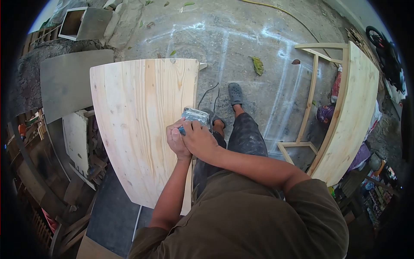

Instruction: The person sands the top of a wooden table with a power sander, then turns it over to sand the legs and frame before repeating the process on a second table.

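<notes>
A dusty corded power tool (196, 115) with a flat silver-grey head and a bit of blue body is held at the right edge of a pale wooden panel (129, 125). My right hand (201, 141) is closed over the tool's body. Beside it and partly beneath, my left hand (177, 141) is closed against the blue part, its thumb showing. Between them the hands hide most of the body, and I cannot tell the tool's exact kind. A thin black cord (208, 91) loops on the floor just past the head.
Another pale wooden panel on a slatted frame (345, 116) stands at the right. My clog (235, 93) is on the concrete floor (241, 52), which carries white dust lines and a leaf (258, 65). Grey boards (75, 80) and an open box (86, 23) are at left.
</notes>
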{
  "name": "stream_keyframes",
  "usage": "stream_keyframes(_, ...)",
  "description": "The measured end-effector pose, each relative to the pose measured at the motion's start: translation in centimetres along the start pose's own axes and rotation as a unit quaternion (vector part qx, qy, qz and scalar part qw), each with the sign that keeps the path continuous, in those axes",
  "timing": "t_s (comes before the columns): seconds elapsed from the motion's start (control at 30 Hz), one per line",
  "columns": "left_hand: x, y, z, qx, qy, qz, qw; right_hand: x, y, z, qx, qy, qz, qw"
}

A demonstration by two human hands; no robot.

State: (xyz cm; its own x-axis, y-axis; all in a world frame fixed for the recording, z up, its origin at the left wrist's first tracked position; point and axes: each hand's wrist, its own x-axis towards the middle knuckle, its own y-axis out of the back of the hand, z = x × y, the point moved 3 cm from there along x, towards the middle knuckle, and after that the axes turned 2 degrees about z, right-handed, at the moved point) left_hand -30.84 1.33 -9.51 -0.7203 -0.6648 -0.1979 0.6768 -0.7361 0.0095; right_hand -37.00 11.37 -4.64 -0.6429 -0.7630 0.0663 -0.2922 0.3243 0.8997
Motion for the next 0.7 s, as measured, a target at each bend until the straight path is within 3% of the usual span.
stream_keyframes(0.1, 5.7, -3.7, 2.8, 0.057, -0.017, -0.044, 0.997, 4.3, 1.6, 3.1, -0.002, -0.018, 0.049, 0.999)
stream_keyframes(0.17, 11.5, -6.9, 3.2, 0.006, -0.052, -0.06, 0.997, 8.4, 2.3, 6.0, -0.02, -0.062, 0.026, 0.998)
stream_keyframes(0.23, 16.9, -9.8, 4.1, 0.035, -0.037, -0.072, 0.996, 12.3, 3.1, 8.7, -0.054, -0.091, 0.027, 0.994)
stream_keyframes(0.33, 22.5, -12.1, 3.9, 0.053, -0.064, -0.077, 0.994, 16.1, 3.9, 10.6, -0.072, -0.082, 0.058, 0.992)
stream_keyframes(0.47, 18.4, -6.9, 4.0, 0.084, -0.003, -0.045, 0.995, 13.9, 2.6, 6.1, -0.028, -0.039, 0.005, 0.999)
stream_keyframes(0.53, 10.6, 0.2, 2.0, 0.065, 0.0, 0.006, 0.998, 9.9, 1.2, 0.2, 0.019, 0.0, -0.041, 0.999)
stream_keyframes(0.6, 3.4, 5.3, 1.3, 0.067, 0.065, 0.051, 0.994, 5.5, -0.5, -4.3, 0.061, 0.054, -0.094, 0.992)
stream_keyframes(0.7, -8.4, 11.4, -0.7, 0.01, 0.042, 0.159, 0.986, -1.6, -3.8, -10.3, 0.112, 0.167, -0.189, 0.961)
